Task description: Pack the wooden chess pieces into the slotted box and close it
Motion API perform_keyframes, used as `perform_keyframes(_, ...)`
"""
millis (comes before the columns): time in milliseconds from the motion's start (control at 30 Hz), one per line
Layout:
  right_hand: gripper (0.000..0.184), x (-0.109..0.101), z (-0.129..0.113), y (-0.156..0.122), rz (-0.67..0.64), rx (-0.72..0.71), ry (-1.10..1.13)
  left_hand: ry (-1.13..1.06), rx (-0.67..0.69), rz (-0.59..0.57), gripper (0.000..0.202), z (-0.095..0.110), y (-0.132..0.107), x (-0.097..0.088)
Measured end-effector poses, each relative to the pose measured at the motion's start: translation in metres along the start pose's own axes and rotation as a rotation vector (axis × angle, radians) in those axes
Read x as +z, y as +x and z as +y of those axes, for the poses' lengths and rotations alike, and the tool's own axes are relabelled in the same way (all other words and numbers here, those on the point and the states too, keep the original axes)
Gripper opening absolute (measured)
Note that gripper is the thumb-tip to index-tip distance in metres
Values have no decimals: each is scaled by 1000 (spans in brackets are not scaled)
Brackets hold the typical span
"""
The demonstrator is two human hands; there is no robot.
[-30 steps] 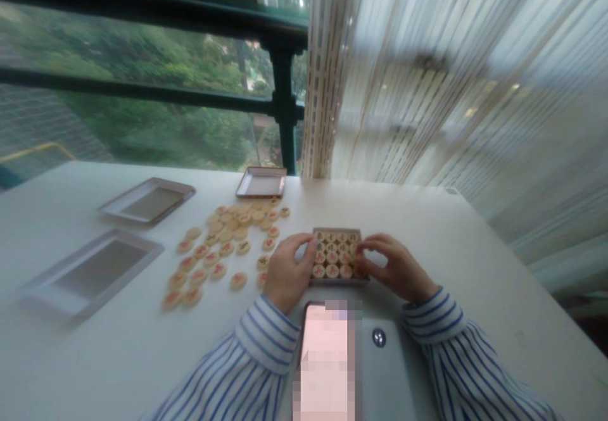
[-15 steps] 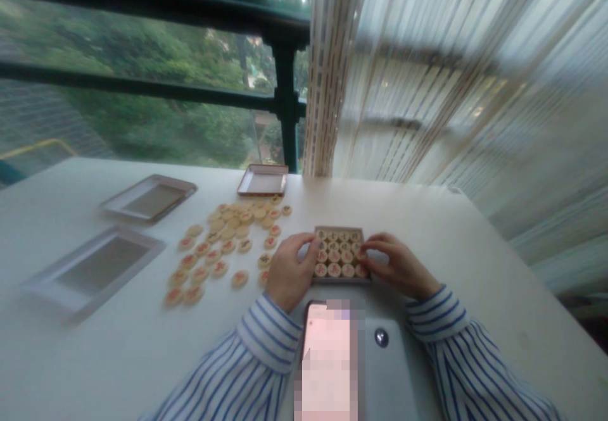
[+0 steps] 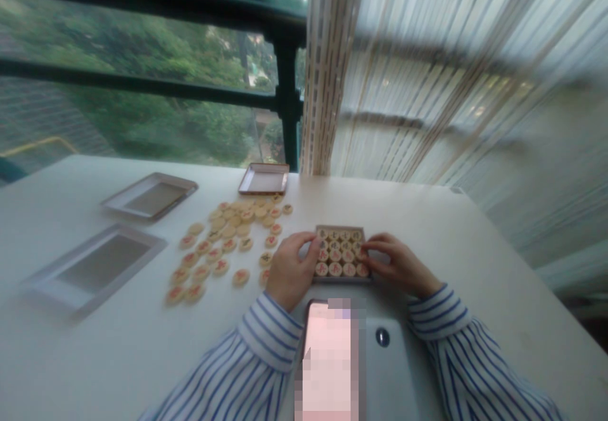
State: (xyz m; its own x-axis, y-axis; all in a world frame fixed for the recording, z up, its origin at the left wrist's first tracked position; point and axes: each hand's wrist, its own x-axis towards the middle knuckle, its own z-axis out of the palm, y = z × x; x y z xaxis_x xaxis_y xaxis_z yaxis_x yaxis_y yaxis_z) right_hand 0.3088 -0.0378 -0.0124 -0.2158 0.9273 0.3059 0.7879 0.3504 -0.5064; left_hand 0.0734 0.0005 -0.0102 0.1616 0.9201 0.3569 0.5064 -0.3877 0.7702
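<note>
Hands at either side of the box (image 3: 340, 227), you sit at a white worktop (image 3: 451, 237), sleeves striped blue. The box lies just right of the frame's centre, its pieces (image 3: 335, 269) in rows, dark characters above red. Your left hand (image 3: 291, 272) has its fingers curled, tips barely apart at the left edge; your right hand (image 3: 401, 268) has thumb and forefinger nearly together at the right edge. Whether either grips the box or a piece, you cannot tell. Loose discs (image 3: 221, 266) spread left of centre; a phone (image 3: 327, 351) lies at bottom centre.
</note>
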Motion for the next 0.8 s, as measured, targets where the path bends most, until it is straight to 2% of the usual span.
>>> perform_keyframes(800,25,-4,-5,1,-50,44,20,2,-19,-14,28,0,0,-1)
